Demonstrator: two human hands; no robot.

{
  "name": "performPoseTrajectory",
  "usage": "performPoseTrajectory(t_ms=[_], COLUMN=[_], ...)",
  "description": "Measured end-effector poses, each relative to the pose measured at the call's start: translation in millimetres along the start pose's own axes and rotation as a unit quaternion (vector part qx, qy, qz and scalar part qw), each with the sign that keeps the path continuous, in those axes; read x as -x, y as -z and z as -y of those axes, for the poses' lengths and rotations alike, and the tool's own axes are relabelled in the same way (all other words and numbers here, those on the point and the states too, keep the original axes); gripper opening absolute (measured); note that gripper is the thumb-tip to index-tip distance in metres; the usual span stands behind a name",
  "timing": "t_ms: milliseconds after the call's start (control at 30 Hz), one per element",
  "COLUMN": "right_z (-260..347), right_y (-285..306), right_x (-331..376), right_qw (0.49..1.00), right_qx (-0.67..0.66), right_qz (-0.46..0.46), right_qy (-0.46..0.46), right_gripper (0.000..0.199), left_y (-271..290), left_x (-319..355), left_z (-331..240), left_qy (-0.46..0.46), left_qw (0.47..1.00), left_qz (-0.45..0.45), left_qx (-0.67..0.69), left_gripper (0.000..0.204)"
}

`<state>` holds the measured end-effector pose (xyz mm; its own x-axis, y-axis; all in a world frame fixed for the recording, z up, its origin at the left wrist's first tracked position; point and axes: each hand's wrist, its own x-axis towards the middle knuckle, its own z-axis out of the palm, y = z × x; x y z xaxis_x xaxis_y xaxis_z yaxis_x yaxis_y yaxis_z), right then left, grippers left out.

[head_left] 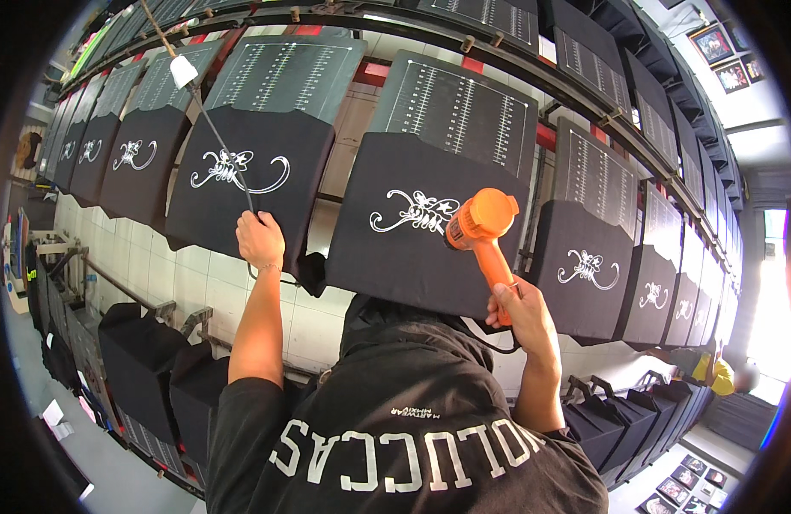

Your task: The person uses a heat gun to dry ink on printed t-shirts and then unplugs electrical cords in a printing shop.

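Note:
My right hand (525, 315) is wrapped round the handle of an orange heat gun (493, 216). Its dark nozzle end is over the right part of a white swirling line print on a black shirt (412, 257), which is stretched on a board in front of me. I cannot tell whether the nozzle touches the cloth. My left hand (261, 240) is closed on a dark power cord (212, 128) that comes down from a white connector (183, 70) at the upper left. This hand is above the lower edge of another printed black shirt (232, 201).
Grey boards with white ruler marks (451, 103) carry more printed black shirts, such as one to the right (584, 274). A metal rail (575, 90) runs behind them. Black-covered boards (143, 351) line the lower left. A person in yellow (714, 373) is at the far right.

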<state>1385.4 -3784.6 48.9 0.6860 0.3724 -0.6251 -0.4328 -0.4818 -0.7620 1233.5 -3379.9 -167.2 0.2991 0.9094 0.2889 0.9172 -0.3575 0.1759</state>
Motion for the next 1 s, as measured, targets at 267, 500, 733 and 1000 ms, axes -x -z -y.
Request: performPoseTrajectory(t_ms=[267, 500, 733, 1000], right_z=[-10.9, -19.2, -32.3, -40.5], right_y=[15.9, 30.8, 45.3, 53.4], right_x=[9.1, 14.8, 16.4, 15.6], right_qw=[1.0, 0.999, 0.999, 0.989], right_qx=[-0.014, -0.024, -0.023, -0.114], right_qz=[-0.01, -0.008, -0.035, -0.072], right_qy=[0.0, 0.022, 0.033, 0.053], right_gripper=[0.03, 0.029, 0.029, 0.028], left_y=[2.1, -2.0, 101.6, 145.9], left_x=[1.9, 6.2, 88.1, 106.3], left_z=[0.3, 36.8, -1.8, -63.7], left_qy=[0.015, -0.007, -0.031, -0.359], left_qw=[0.999, 0.939, 0.702, 0.656], left_qz=[0.019, 0.083, 0.461, 0.558], left_qx=[0.037, 0.335, 0.542, 0.359], left_gripper=[0.029, 0.046, 0.044, 0.035])
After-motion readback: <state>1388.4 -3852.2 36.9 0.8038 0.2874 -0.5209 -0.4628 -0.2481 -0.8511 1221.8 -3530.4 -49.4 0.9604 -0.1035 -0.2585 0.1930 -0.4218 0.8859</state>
